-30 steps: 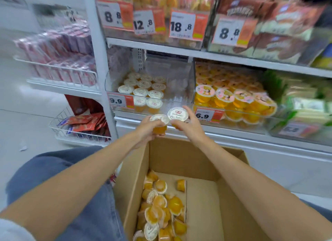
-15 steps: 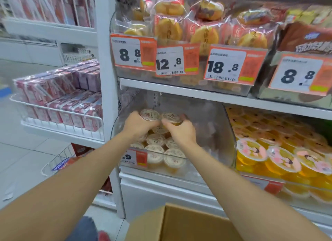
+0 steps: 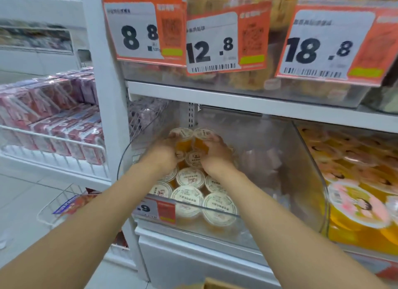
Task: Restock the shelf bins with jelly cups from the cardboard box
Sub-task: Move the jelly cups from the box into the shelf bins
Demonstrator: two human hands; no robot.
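Note:
Both my hands are deep inside the clear plastic shelf bin [image 3: 217, 212], side by side. My left hand [image 3: 160, 156] grips an orange jelly cup [image 3: 182, 136] with a white lid. My right hand [image 3: 216, 154] grips a second jelly cup [image 3: 202, 134] right beside it. Both cups are upright at the back of the rows, above several stocked jelly cups [image 3: 190, 176] in the bin's left half. Only a corner of the cardboard box [image 3: 215, 285] shows at the bottom edge.
The shelf above [image 3: 237, 99] carries price tags 8.8, 12.8 and 18.8. A neighbouring bin of larger orange cups [image 3: 355, 194] stands to the right. A white upright post [image 3: 107, 95] and a wire rack of pink packs [image 3: 53, 125] are on the left.
My hands rose from above the box into the bin with one cup each. They have since moved further back over the rows. The view came closer and the box dropped almost out of sight.

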